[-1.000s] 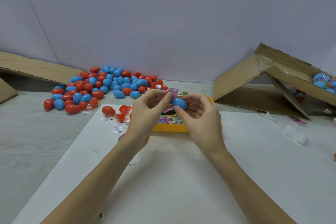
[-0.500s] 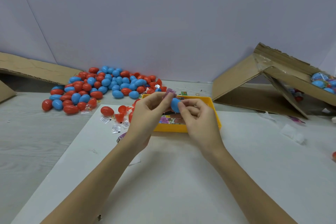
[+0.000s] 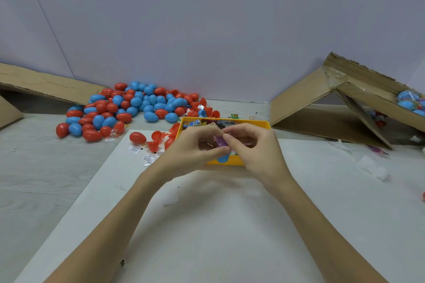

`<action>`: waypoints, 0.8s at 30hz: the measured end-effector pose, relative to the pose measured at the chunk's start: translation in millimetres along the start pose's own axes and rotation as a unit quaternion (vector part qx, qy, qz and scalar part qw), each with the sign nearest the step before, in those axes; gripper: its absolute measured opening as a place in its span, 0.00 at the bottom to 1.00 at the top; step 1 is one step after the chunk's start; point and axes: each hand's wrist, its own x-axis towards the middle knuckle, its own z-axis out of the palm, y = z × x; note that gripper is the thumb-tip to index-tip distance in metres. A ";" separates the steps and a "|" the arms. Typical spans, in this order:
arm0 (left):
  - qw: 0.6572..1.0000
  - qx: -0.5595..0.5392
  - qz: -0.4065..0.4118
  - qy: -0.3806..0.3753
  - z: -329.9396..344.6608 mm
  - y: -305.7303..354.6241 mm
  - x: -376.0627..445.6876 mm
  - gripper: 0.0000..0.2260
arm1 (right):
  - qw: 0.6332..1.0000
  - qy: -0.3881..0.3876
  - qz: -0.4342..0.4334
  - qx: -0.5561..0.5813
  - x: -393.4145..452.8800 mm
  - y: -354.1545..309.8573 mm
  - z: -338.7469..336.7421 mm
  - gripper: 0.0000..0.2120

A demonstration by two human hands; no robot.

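Note:
My left hand and my right hand meet just above the near wall of a yellow tray. Between their fingertips is a small purple packet, pinched by my left thumb and fingers, with my right fingertips on it too. A blue egg shell shows just under the packet, mostly hidden by the fingers. It seems to sit in my right hand's curled fingers. The tray holds several small colourful packets.
A heap of red and blue plastic eggs lies at the back left. Loose red egg halves and small white sachets sit left of the tray. A tipped cardboard box with more eggs stands right. A white sheet covers the near table.
Both hands have dropped lower, towards the tray's near wall. The blue shell has gone from between the fingertips to below them, and the purple packet now sits on top.

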 end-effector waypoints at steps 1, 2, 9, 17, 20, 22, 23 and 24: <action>1.000 0.005 0.001 -0.002 -0.7 0.3 0.2 0.08 | 1.000 -0.001 0.003 0.006 -0.3 0.4 -0.2 0.06; 1.000 0.008 0.000 -0.002 -1.2 0.5 0.3 0.08 | 1.000 0.005 0.007 0.024 -0.6 0.6 -0.9 0.05; 1.000 -0.017 0.013 0.008 1.6 -1.2 1.1 0.14 | 0.994 0.043 0.040 0.090 0.7 0.7 -2.3 0.06; 0.984 -0.173 -0.021 -0.020 4.4 3.0 -0.1 0.25 | 0.952 0.063 0.127 0.270 3.7 0.1 -8.9 0.06; 0.984 -0.174 -0.026 -0.011 2.2 4.1 -0.4 0.17 | 0.946 0.039 0.144 0.288 4.2 -2.0 -8.4 0.07; 0.987 -0.155 -0.036 -0.004 1.6 4.0 -0.7 0.17 | 0.956 0.021 0.129 0.261 3.2 -4.8 -5.4 0.09; 0.989 -0.141 -0.038 -0.004 1.3 3.7 -0.9 0.17 | 0.970 0.015 0.105 0.217 2.3 -5.2 -3.9 0.10; 0.991 -0.128 -0.038 -0.010 0.9 3.9 -1.1 0.16 | 0.986 0.017 0.068 0.151 1.2 -5.0 -2.8 0.10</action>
